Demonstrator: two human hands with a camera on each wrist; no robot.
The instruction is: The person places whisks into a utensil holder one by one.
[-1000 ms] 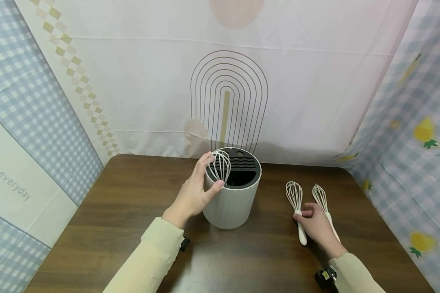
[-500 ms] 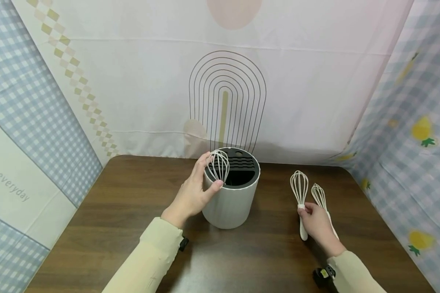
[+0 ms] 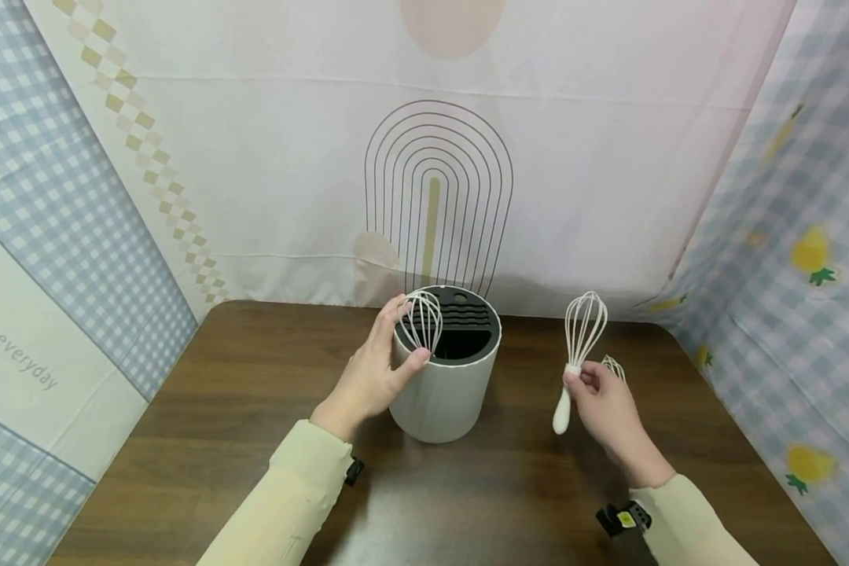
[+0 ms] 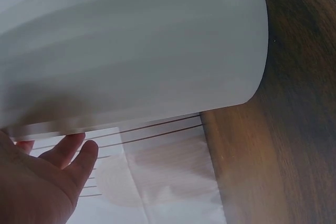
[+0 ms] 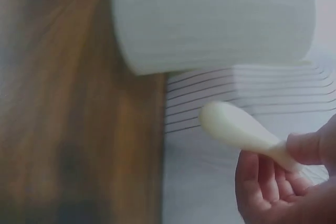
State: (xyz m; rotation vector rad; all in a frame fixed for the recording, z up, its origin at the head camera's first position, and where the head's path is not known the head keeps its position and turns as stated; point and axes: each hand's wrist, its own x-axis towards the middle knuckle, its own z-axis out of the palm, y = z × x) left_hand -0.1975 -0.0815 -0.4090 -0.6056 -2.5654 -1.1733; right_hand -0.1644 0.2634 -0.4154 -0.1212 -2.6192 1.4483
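A light grey cylindrical utensil holder [image 3: 442, 401] with a slotted black top stands upright on the table. My left hand [image 3: 378, 377] holds its left side near the rim, thumb toward the front and fingers toward the back. In the left wrist view, the fingers [image 4: 79, 163] meet the holder's edge. A white whisk [image 3: 423, 322] stands in the holder, wire head up and handle hidden inside. To the right, my right hand [image 3: 604, 409] pinches a second whisk [image 3: 575, 369] just below its wires; its white handle [image 5: 236, 127] hangs down, tilted. Behind this hand lies a third whisk [image 3: 614, 366], mostly hidden.
The brown wooden table [image 3: 276, 354] runs up to a white patterned cloth [image 3: 290, 181] at the back. Blue checked cloths hang at both sides. Several knife slots and a larger dark opening [image 3: 463, 343] show in the holder's top.
My right hand has lifted the second whisk off the table, upward and slightly left, tilting it so its wire head leans right. The left hand and holder stay in place.
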